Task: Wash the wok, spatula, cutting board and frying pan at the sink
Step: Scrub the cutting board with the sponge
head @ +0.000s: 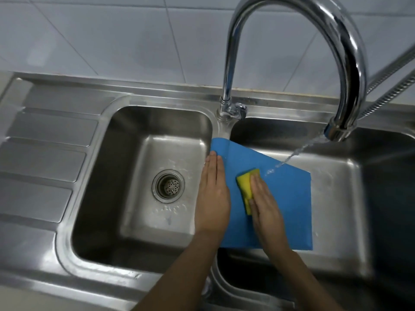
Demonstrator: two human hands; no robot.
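Your right hand [266, 205] presses the sponge [246, 186] flat-fingered mid-board, your left hand [212, 198] steadies the cutting board's [289, 198] left edge, unscrubbed blue lying rightward toward the stream.

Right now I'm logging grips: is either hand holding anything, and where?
Neither grips. The left hand lies flat on the blue cutting board's left edge; the right hand presses straight fingers on the yellow sponge.

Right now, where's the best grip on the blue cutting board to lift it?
Probably its far-left corner, from the left basin side. The cutting board is a thin sheet bridging the divider, and that edge overhangs the left basin, free beside the left hand. The right hand presses the sponge.
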